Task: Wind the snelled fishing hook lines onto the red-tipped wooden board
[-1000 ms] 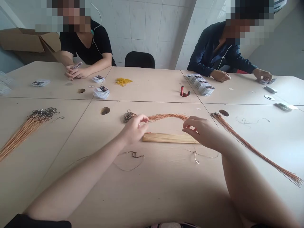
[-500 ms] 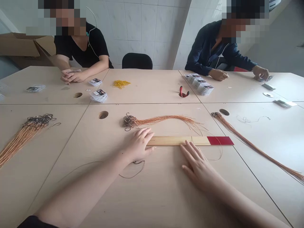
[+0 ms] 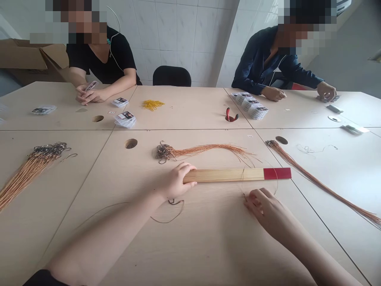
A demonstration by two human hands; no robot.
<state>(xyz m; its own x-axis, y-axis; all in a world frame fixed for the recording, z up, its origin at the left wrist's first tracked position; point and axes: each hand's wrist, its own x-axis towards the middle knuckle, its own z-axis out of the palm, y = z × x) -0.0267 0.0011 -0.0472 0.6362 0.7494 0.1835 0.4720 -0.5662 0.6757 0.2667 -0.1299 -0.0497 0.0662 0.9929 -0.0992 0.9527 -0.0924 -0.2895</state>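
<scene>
A long flat pale strip with fine lengthwise lines and a red end (image 3: 223, 175) lies across the table in front of me. My left hand (image 3: 180, 180) is closed round its left end, fingers above and thumb below. Just below the strip's right part, my right hand (image 3: 258, 202) pinches a thin line (image 3: 243, 184) that crosses over the strip and loops round to the right. Behind the strip lies a bundle of fish hooks (image 3: 164, 152) with brown lines (image 3: 208, 147). A single hook (image 3: 172, 202) with a curled line rests below my left hand.
More bundled hooks lie at left (image 3: 50, 150) and right (image 3: 271, 143). Across the table two people handle small packets, near stacked packets (image 3: 251, 105), yellow pieces (image 3: 152, 104) and red-handled pliers (image 3: 230, 115) in a table hole. Another hole (image 3: 131, 143) is behind my left hand.
My right hand has lifted off the strip, moved right and toward me, and closed on the thin line. My left hand has tightened round the strip's end, and the strip has tilted slightly.
</scene>
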